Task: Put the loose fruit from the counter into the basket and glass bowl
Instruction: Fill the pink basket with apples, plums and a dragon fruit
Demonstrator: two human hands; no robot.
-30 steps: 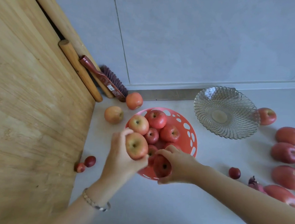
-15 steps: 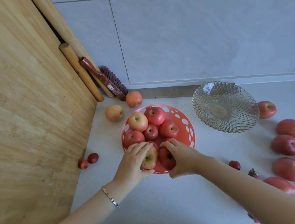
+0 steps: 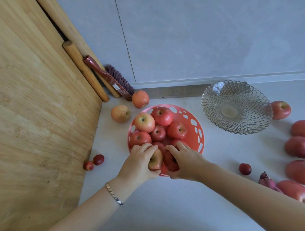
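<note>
wall [image 3: 206, 34]: grey tiles | counter [image 3: 169, 202]: pale | wooden board [image 3: 34, 111]: left

Round coral-red plastic basket [image 3: 198, 123], pierced with oval holes; clear glass bowl [image 3: 235, 108], diamond-cut pattern; red and yellow-blushed apples [image 3: 163, 115]; pale grey counter [image 3: 195, 192]; maroon-bristled brush [image 3: 111, 78]

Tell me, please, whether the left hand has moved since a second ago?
Yes. The left hand has come down with its apple, from above the red basket to its near edge, close beside the right hand.
</note>
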